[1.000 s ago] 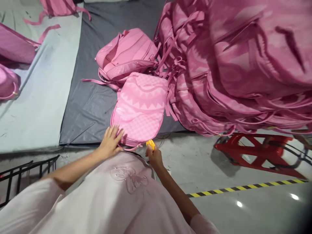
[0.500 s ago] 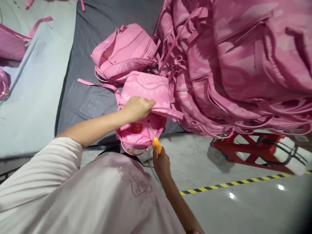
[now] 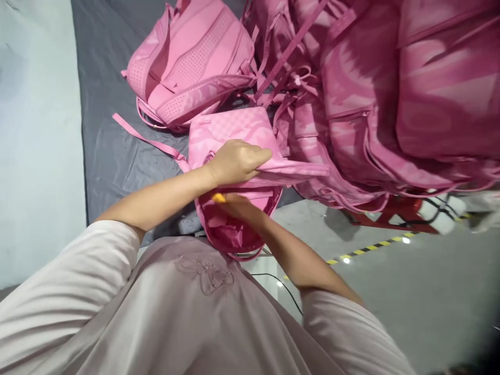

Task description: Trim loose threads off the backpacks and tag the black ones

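A small pink camouflage backpack [image 3: 230, 125] lies in front of me, its mouth open towards my body. My left hand [image 3: 240, 160] is closed on the backpack's upper opening edge and holds it up. Within the opening, just below that edge, is my right hand [image 3: 236, 205], closed round a yellow-handled screwdriver [image 3: 219, 198]. Only a bit of its handle shows; the shaft is hidden. The pink lining is visible beneath my right wrist. A loose pink strap [image 3: 146, 136] trails off to the left.
Another pink backpack [image 3: 195, 62] lies just beyond. Many pink backpacks [image 3: 359, 94] are piled at the right. A dark grey sheet [image 3: 103, 130] covers the table, with a pale sheet [image 3: 39, 130] at left. On the floor at right are a red frame [image 3: 402, 213] and striped tape [image 3: 365, 251].
My right hand has moved up and left into the backpack's opening with the screwdriver, whose shaft is now out of sight. My left hand has shifted slightly right, still gripping the edge.
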Demonstrator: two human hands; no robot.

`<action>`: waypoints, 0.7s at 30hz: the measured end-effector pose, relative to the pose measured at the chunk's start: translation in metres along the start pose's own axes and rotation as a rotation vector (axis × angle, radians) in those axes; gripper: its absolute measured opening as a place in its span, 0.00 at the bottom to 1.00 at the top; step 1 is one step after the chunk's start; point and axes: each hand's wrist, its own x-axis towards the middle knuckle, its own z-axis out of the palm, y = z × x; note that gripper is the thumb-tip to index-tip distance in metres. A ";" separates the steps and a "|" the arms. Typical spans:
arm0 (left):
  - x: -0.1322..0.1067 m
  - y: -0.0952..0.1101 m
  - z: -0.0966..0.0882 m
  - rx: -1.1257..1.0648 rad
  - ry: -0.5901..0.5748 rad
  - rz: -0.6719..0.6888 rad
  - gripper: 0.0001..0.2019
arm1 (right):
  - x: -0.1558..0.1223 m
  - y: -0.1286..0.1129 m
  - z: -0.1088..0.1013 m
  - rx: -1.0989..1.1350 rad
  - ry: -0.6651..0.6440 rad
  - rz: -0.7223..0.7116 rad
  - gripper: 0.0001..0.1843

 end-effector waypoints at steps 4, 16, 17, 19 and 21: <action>0.004 -0.018 -0.002 -0.075 0.085 -0.148 0.11 | -0.054 0.023 -0.016 -0.149 -0.216 0.125 0.13; 0.008 -0.027 -0.003 -0.157 0.218 -0.512 0.10 | 0.010 0.063 -0.092 -0.322 0.174 0.603 0.27; 0.009 -0.034 0.002 -0.174 0.269 -0.545 0.10 | -0.004 0.068 -0.083 -0.329 0.097 0.613 0.27; 0.013 -0.044 0.012 -0.214 0.333 -0.593 0.10 | -0.040 0.074 -0.060 -0.311 -0.089 0.621 0.23; 0.018 -0.047 0.019 -0.245 0.349 -0.622 0.09 | -0.067 0.072 -0.034 -0.258 -0.209 0.573 0.20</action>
